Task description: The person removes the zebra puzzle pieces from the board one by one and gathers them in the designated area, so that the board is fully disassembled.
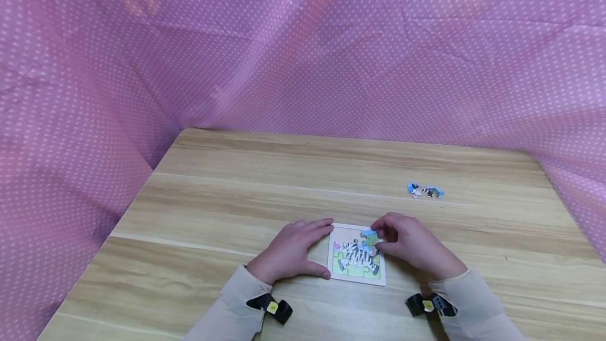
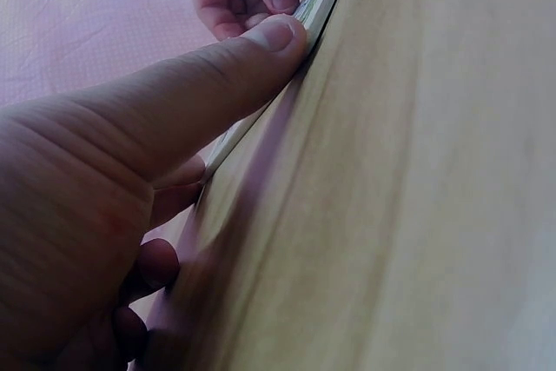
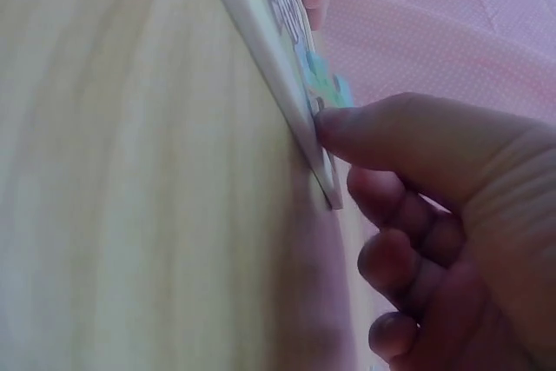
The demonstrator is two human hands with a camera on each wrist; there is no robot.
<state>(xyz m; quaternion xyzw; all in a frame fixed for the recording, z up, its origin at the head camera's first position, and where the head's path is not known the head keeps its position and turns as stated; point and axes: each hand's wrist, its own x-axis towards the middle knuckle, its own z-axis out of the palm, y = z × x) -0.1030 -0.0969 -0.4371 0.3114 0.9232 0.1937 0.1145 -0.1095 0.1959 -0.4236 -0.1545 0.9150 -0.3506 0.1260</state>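
Note:
A square jigsaw puzzle board (image 1: 357,280) with a pale rim lies on the table, showing a zebra on green ground. My left hand (image 1: 295,251) is spread along its left side, thumb touching near the lower corner and forefinger near the upper one. At the board's upper right, my right hand (image 1: 409,241) pinches a blue and green puzzle piece (image 1: 370,238) between thumb and forefinger. That puzzle piece (image 3: 326,80) sits tilted and raised above the board in the right wrist view. The right fingertips partly hide it.
Farther back on the wooden table (image 1: 265,172), to the right, lie loose puzzle pieces (image 1: 426,191) in blue, black and white. A pink dotted cloth (image 1: 303,51) hangs behind and along the sides of the table.

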